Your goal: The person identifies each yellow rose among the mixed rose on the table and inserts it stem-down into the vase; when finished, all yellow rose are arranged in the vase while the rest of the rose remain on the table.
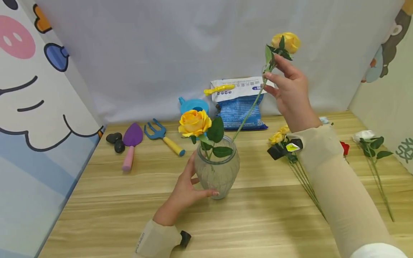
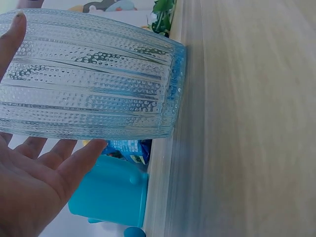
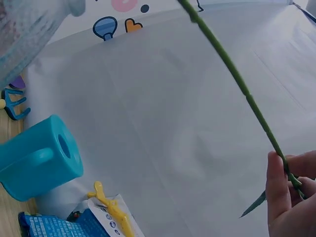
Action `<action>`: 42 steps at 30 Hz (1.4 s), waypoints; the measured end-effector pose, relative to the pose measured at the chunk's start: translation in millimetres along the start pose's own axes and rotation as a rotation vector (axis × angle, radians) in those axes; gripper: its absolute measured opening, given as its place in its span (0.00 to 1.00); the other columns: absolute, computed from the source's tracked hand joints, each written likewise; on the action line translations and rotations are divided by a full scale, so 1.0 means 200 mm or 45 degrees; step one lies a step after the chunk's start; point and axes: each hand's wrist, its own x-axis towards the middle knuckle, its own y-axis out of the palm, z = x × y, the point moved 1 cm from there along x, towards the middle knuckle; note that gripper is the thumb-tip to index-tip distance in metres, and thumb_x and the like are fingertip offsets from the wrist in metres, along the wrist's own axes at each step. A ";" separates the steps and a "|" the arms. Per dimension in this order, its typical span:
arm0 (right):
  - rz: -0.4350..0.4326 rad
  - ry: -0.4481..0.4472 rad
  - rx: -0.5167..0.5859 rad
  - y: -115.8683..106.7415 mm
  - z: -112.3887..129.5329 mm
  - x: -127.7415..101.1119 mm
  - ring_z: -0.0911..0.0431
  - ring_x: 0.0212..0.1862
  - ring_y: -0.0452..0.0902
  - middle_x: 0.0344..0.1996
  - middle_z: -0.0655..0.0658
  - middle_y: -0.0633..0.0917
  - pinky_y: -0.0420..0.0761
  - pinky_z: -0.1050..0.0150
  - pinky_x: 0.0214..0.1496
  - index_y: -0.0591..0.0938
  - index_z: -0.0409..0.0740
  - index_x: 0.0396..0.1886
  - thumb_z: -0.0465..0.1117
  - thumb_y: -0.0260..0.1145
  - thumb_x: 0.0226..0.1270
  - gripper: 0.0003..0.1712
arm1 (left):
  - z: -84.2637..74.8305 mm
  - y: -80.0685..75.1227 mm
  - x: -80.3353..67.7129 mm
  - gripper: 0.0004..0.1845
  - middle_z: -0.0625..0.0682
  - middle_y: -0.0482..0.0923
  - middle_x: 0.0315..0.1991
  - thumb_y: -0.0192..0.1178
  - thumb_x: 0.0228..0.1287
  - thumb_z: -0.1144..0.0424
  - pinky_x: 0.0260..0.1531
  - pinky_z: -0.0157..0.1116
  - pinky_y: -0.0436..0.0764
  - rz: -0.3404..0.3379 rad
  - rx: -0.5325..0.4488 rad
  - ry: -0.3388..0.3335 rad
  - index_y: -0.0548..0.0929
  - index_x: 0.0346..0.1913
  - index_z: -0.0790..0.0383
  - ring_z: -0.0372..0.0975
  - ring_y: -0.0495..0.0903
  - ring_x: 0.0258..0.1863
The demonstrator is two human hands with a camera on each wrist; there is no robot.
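A ribbed clear glass vase (image 1: 219,175) stands upright on the table with one yellow rose (image 1: 195,123) in it. My left hand (image 1: 187,190) holds the vase from its left side, thumb across the front; the left wrist view shows the dimpled glass between thumb and fingers. High at the right, my right hand (image 1: 292,87) pinches the stem of a second yellow rose (image 1: 286,43) just below its leaves. That stem (image 3: 232,69) slants down to the left, its lower end at the vase's mouth. From the head view I cannot tell whether the tip is inside.
Behind the vase are a blue watering can (image 1: 194,105) and a blue-and-white bag (image 1: 238,111) with a yellow clip (image 1: 219,89). A hand fork (image 1: 164,136), purple trowel (image 1: 132,143) and black stones (image 1: 117,141) lie left. Yellow roses (image 1: 278,136) and a white rose (image 1: 364,136) lie right.
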 end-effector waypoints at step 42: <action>0.657 0.084 -0.460 0.10 -0.32 -0.32 0.57 0.42 0.81 0.49 0.48 0.81 0.79 0.58 0.47 0.84 0.49 0.44 0.22 0.60 0.59 0.20 | -0.09 -0.01 0.00 0.60 0.57 0.57 0.67 0.75 0.38 0.72 0.50 0.53 0.73 0.021 0.017 -0.051 0.47 0.72 0.54 0.54 0.61 0.63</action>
